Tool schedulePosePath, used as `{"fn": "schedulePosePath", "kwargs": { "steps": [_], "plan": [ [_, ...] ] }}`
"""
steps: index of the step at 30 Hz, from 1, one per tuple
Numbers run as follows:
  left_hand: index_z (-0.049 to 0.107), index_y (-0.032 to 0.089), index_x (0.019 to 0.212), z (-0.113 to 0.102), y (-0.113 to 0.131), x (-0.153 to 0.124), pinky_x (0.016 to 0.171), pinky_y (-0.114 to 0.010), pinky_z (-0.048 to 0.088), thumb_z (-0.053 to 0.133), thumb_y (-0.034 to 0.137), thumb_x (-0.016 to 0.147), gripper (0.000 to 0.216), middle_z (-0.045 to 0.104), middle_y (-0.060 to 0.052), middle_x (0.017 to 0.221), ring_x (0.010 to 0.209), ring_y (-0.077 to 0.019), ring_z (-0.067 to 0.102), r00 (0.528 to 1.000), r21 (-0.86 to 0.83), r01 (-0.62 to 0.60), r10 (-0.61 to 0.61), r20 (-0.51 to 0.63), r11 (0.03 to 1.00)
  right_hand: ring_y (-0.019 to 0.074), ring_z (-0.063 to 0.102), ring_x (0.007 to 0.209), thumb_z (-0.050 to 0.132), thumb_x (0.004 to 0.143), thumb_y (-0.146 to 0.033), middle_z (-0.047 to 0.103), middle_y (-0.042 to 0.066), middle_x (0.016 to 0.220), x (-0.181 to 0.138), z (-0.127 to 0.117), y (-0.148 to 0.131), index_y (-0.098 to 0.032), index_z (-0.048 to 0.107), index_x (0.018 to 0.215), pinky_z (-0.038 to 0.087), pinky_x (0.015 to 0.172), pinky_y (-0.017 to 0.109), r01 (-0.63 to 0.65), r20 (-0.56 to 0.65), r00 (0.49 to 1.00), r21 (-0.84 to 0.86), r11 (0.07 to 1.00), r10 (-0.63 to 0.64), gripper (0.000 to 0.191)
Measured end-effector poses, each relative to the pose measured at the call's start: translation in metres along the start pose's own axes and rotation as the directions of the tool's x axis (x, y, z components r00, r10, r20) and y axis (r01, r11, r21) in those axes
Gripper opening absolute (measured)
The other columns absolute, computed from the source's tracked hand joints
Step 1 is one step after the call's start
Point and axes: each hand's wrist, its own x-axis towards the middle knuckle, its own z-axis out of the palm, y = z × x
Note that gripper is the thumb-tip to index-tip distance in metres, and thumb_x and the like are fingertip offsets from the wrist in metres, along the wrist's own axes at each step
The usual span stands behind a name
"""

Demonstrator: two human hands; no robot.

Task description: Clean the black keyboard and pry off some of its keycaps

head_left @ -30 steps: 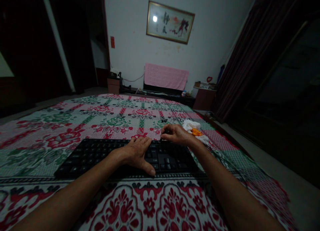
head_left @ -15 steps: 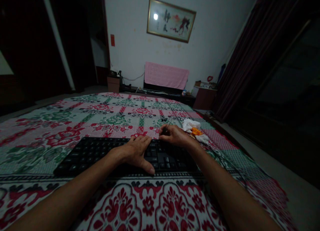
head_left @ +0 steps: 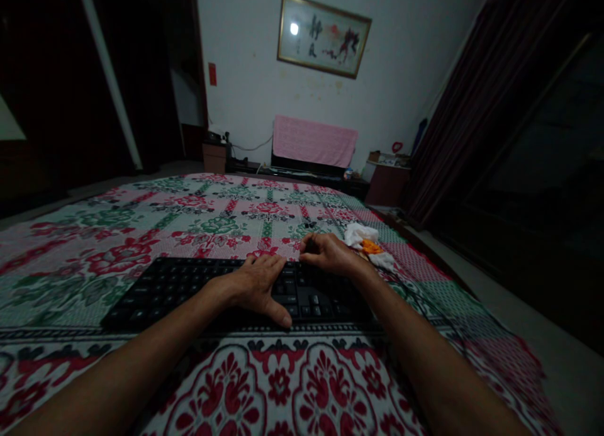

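Note:
A black keyboard (head_left: 165, 291) lies flat on the patterned bedspread, long side toward me. Spread across its middle is my left hand (head_left: 259, 288), fingers stretched out and thumb toward the front edge. My right hand (head_left: 325, 253) is over the back right part of the keyboard, thumb and fingers curled together in a pinch. Something dark shows inside the curl, too dim to name. Just behind that hand, a few small black pieces (head_left: 309, 226) lie on the cloth. Both forearms cover parts of the keyboard.
Right of my right hand lies a crumpled white and orange cloth or bag (head_left: 370, 244). A dark cable (head_left: 438, 316) runs along the bedspread (head_left: 226, 385) on the right. At the far wall, a pink towel (head_left: 314, 139) drapes over a screen, beside a small cabinet (head_left: 387, 183).
Almost nothing differs. Both hands keep their places on and over the keyboard; the view has shifted very slightly.

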Motion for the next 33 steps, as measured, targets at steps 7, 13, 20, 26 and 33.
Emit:
{"fn": "schedulePosePath", "kwargs": {
  "steps": [7, 13, 20, 26, 33],
  "plan": [
    [0.009, 0.01, 0.143, -0.001, 0.001, 0.0, 0.109, -0.051, 0.006, 0.048, 0.085, 0.047, 0.128, 0.01, -0.019, 0.149, 0.136, -0.0347, 0.006, 1.0, 0.004, 0.009, -0.009, 0.02, 1.0, 0.0108, 0.056, 0.066, 0.06, 0.073, -0.024, 0.062, 0.0, 0.072, 0.002, 0.0, 0.004, -0.015, 0.06, 0.086, 0.042, 0.063, 0.021, 0.009, 0.025, 1.0, 0.001, 1.0, -0.009, 0.015],
    [0.009, 0.009, 0.143, -0.001, 0.001, 0.0, 0.108, -0.052, 0.008, 0.047, 0.085, 0.048, 0.127, 0.009, -0.019, 0.148, 0.136, -0.035, 0.006, 1.0, 0.007, 0.011, -0.011, 0.023, 1.0, 0.0102, 0.055, 0.065, 0.06, 0.072, -0.024, 0.061, -0.001, 0.07, 0.004, 0.004, 0.01, -0.015, 0.06, 0.085, 0.04, 0.061, 0.021, -0.047, -0.019, 0.999, 0.021, 0.999, 0.047, 0.016],
    [0.008, 0.011, 0.143, 0.001, -0.002, 0.001, 0.108, -0.053, 0.008, 0.047, 0.085, 0.048, 0.127, 0.008, -0.018, 0.149, 0.135, -0.0359, 0.006, 1.0, 0.018, 0.004, -0.004, 0.011, 1.0, 0.0098, 0.054, 0.065, 0.06, 0.073, -0.022, 0.061, -0.002, 0.069, 0.002, -0.002, 0.001, -0.015, 0.06, 0.085, 0.039, 0.062, 0.02, -0.009, 0.023, 1.0, -0.019, 1.0, 0.01, 0.015],
    [0.007, 0.011, 0.143, 0.002, -0.002, 0.002, 0.108, -0.054, 0.008, 0.047, 0.086, 0.047, 0.128, 0.008, -0.018, 0.149, 0.136, -0.0355, 0.006, 1.0, 0.012, 0.004, -0.004, 0.013, 1.0, 0.0105, 0.056, 0.066, 0.06, 0.073, -0.023, 0.062, -0.001, 0.071, 0.004, 0.002, 0.008, -0.015, 0.059, 0.085, 0.04, 0.061, 0.021, -0.031, 0.01, 0.999, 0.003, 1.0, 0.031, 0.015],
    [0.007, 0.011, 0.143, 0.003, -0.003, 0.003, 0.108, -0.053, 0.007, 0.048, 0.084, 0.048, 0.127, 0.009, -0.018, 0.149, 0.136, -0.0348, 0.006, 1.0, 0.021, 0.001, -0.001, 0.014, 1.0, 0.0113, 0.058, 0.065, 0.06, 0.073, -0.026, 0.064, 0.0, 0.072, 0.005, 0.005, 0.018, -0.015, 0.055, 0.087, 0.043, 0.06, 0.021, -0.095, 0.031, 0.995, 0.171, 0.981, 0.091, 0.019]
  ]
}}
